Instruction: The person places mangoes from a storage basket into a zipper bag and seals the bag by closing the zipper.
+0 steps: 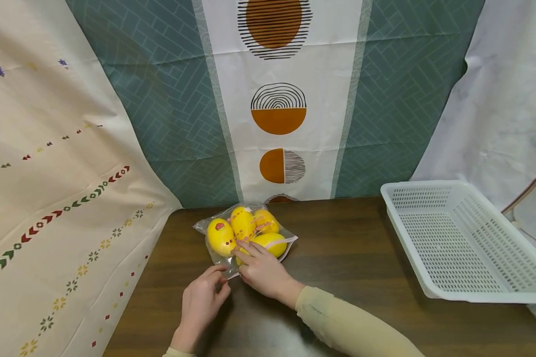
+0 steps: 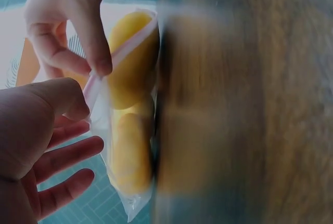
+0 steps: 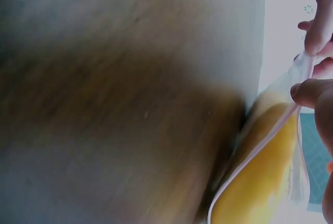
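Observation:
A clear zip bag with a pink closure strip lies on the table, holding several yellow oval fruits. Red and pink printing shows on the plastic. At the bag's near left corner, my left hand pinches the strip between thumb and forefinger; its other fingers spread loosely in the left wrist view. Just beside it, my right hand pinches the strip too, with its fingers reaching over the bag. In the right wrist view the strip curves away from the thumbs, standing apart from the bag's other edge.
On the right side of the dark wooden table stands a white perforated plastic basket. A patterned curtain hangs behind the table, and a cream cloth drapes along the left edge.

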